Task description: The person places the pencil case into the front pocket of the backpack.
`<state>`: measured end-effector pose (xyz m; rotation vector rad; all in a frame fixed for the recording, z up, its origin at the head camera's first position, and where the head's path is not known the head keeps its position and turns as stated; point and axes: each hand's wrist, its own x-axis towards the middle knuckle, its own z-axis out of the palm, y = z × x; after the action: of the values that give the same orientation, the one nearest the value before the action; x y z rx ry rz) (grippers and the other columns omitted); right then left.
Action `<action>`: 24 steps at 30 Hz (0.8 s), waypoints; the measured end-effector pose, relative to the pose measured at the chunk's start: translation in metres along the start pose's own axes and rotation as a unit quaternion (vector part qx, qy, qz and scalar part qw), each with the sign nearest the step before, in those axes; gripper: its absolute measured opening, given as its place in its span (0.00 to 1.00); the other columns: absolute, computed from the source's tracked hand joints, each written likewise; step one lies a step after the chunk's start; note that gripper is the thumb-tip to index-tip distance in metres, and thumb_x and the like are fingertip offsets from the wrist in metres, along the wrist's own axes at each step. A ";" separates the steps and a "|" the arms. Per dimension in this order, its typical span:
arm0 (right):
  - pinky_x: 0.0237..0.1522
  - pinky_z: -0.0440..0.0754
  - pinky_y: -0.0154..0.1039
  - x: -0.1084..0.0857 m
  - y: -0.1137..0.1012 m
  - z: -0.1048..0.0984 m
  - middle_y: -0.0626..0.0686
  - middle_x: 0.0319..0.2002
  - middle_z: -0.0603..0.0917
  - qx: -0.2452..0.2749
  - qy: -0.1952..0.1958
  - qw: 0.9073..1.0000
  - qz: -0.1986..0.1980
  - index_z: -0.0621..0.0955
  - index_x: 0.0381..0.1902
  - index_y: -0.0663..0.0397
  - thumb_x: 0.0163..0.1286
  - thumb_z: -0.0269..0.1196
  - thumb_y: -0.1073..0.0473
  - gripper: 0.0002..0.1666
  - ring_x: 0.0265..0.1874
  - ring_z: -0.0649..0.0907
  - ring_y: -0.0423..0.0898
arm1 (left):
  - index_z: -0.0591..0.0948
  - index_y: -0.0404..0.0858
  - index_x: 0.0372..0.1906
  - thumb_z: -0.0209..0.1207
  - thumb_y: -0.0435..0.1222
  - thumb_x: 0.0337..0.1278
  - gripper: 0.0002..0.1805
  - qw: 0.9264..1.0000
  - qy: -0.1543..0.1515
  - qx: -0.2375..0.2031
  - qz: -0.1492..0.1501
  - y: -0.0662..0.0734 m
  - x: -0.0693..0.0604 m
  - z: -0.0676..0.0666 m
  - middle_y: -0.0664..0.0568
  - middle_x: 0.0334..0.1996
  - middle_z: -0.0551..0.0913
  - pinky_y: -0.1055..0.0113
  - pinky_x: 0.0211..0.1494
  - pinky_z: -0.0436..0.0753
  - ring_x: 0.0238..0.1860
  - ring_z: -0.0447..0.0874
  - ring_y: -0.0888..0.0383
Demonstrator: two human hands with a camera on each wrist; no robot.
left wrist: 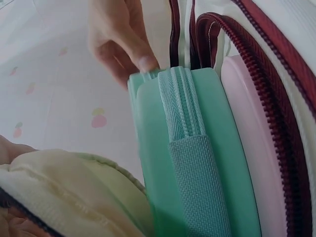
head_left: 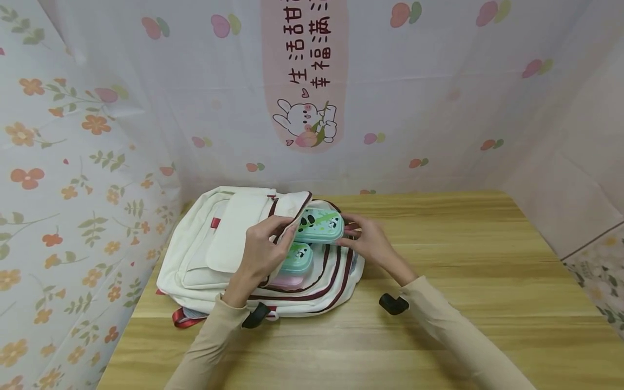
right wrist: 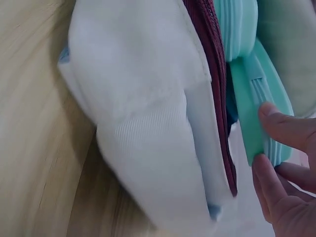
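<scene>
A white backpack with dark red zippers lies on the wooden table, its front pocket unzipped. My left hand grips the edge of the pocket's front panel and holds it up. With thumb and fingers, my right hand pinches the end of a mint-green zippered case with a panda print, partly out of the opening. In the right wrist view, the fingertips sit along that case's zipper edge. A second mint-green panda case lies beside it in the pocket. Next to that is a pink case-like item, mostly hidden.
The wooden table extends to the right of the backpack. A printed cloth hangs behind it, and a flowered cloth hangs at the left. A red strap loop sticks out at the backpack's lower left.
</scene>
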<state>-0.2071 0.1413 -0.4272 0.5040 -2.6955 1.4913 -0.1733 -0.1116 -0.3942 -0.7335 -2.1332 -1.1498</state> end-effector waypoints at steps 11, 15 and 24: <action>0.48 0.87 0.42 0.017 -0.014 0.021 0.65 0.56 0.84 -0.010 -0.012 1.000 -0.006 0.77 0.64 0.64 0.56 0.76 0.64 0.38 0.50 0.88 0.57 | 0.87 0.30 0.40 0.65 0.27 0.58 0.06 1.000 -0.001 0.000 -0.022 0.000 -0.001 -0.001 0.42 0.33 0.89 0.72 0.31 0.81 0.26 0.85 0.58; 0.47 0.88 0.40 0.019 -0.015 0.025 0.65 0.57 0.84 -0.006 -0.013 1.000 -0.014 0.77 0.63 0.65 0.56 0.77 0.65 0.37 0.50 0.88 0.58 | 0.86 0.30 0.40 0.65 0.27 0.58 0.06 1.000 0.002 -0.004 -0.022 0.001 -0.002 0.000 0.43 0.32 0.89 0.72 0.31 0.80 0.26 0.85 0.58; 0.49 0.87 0.45 0.023 -0.018 0.035 0.65 0.59 0.82 0.013 -0.005 1.000 -0.026 0.77 0.63 0.66 0.56 0.76 0.67 0.36 0.50 0.88 0.58 | 0.86 0.30 0.40 0.65 0.27 0.59 0.06 1.000 -0.008 -0.011 -0.029 -0.001 -0.002 0.002 0.43 0.33 0.88 0.71 0.30 0.80 0.26 0.84 0.57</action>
<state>-0.2184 0.0974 -0.4277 0.5808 -2.6513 1.5179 -0.1732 -0.1105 -0.3974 -0.6964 -2.1704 -1.2022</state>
